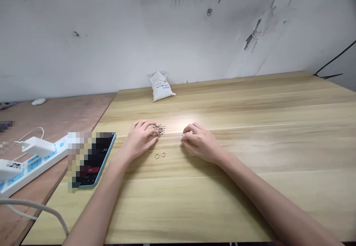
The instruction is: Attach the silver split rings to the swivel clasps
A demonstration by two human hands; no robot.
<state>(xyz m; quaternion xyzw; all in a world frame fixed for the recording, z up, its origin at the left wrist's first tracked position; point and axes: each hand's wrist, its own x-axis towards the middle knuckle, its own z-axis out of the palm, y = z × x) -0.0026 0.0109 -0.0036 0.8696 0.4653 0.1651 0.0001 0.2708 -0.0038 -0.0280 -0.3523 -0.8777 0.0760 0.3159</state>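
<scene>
A small pile of shiny metal rings and clasp-like pieces point(160, 129) lies near the middle of the table; its separate parts are too small to tell apart. My left hand point(139, 139) rests against the pile's left side, fingers curved and apart, fingertips touching it. To the right, my right hand point(200, 141) has thumb and fingers closed on a small metal ring point(183, 135), partly hidden by the fingertips. Below the pile lie a loose ring point(157, 156) and another ring point(163, 154) beside it. A third ring point(150, 151) sits close under my left hand.
A white plastic packet point(162, 87) with a printed label stands at the back by the wall. Left of my left forearm lies a phone point(96, 160). A white power strip point(41, 164) with plugs and cables occupies the brown table point(83, 109) beside the wooden table point(264, 127).
</scene>
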